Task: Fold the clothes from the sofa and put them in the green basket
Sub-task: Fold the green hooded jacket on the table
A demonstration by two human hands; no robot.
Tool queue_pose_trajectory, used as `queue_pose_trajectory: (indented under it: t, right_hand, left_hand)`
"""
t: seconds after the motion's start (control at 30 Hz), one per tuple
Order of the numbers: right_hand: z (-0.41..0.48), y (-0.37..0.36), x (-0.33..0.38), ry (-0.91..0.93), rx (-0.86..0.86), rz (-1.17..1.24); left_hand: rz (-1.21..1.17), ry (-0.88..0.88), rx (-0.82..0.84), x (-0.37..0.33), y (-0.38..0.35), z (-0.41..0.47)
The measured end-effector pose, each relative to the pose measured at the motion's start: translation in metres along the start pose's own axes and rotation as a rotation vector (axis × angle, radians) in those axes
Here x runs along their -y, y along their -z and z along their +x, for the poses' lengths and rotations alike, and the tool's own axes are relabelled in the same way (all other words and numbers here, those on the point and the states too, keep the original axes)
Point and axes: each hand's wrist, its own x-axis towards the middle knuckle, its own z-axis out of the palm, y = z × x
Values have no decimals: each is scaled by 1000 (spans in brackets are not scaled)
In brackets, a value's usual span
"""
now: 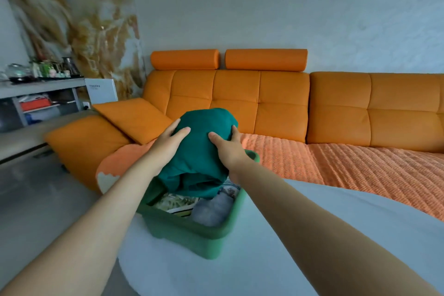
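Single head view, wide-angle. Sat above and just short of green basket (185, 233), close to it; looked forward and down, facing sofa (283, 103) directly behind basket.

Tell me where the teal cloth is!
Centre of the head view: left hand and right hand hold the teal cloth over the green basket, before the orange sofa.
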Motion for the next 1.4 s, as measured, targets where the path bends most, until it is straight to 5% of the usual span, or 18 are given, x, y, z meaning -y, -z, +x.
queue_pose_trajectory:
  t: [0.17,0.5,0.63,0.87,1.0,1.1,1.2,1.3,1.4]
  right_hand:
    - [7,-25,-57,-109,4,-143]
    - [16,-15,-79,-218,-124,-180]
    - [16,-8,-75,-110,-138,-78]
    - [6,0,-42,192,-338,-96]
    - [9,8,-35,63,-300,-259]
    - [11,7,-51,-103,-158,-416]
    - [15,-2,-65,-134,-138,-601]
    - [16,-6,-67,12,-260,-942]
    - [21,-3,-68,259,-202,-1036]
  left_hand:
    - [100,69,27,62,13,-1]
    - [41,234,118,67,8,11]
    - [74,321,74,56,11,13]
    - [-144,178,139,7,5,20]
    - [-174,303,342,22,-3,21]
    - [-76,349,282,52,-2,17]
    - [67,194,151,67,0,15]
    - [384,30,70,62,-4,15]
    - [739,-200,10,52,-17,16]
